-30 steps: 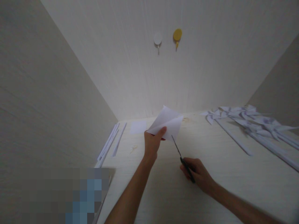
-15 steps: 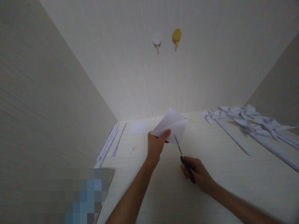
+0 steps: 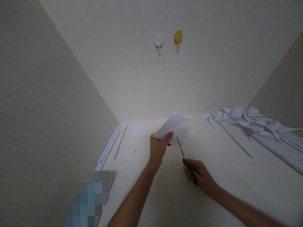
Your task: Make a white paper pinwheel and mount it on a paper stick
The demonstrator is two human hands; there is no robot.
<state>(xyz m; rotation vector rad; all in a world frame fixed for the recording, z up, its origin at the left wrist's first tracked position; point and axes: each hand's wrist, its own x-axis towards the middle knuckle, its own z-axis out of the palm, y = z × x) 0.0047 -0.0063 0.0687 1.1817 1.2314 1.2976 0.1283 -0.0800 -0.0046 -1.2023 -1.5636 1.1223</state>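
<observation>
My left hand (image 3: 159, 145) pinches a white sheet of paper (image 3: 174, 124) by its near-left part, thumb on top. A cut or fold line runs across the sheet, parting it into two flaps toward the far right. My right hand (image 3: 201, 176) is closed around the black handles of a pair of scissors (image 3: 189, 171). The thin metal blades point up and away, and their tip lies at the sheet's near edge, just right of my left thumb. Whether the paper sits between the blades I cannot tell.
Several paper pinwheels (image 3: 243, 119) on rolled paper sticks lie at the right. Rolled paper sticks (image 3: 109, 145) and a flat white paper square (image 3: 139, 129) lie at the left, near small scraps (image 3: 134, 152). A white hook (image 3: 158, 41) and a yellow hook (image 3: 178, 36) hang on the back wall.
Almost nothing differs. The sheet in my left hand has shifted very slightly right and down, and the view has moved a little. Both hands keep their holds.
</observation>
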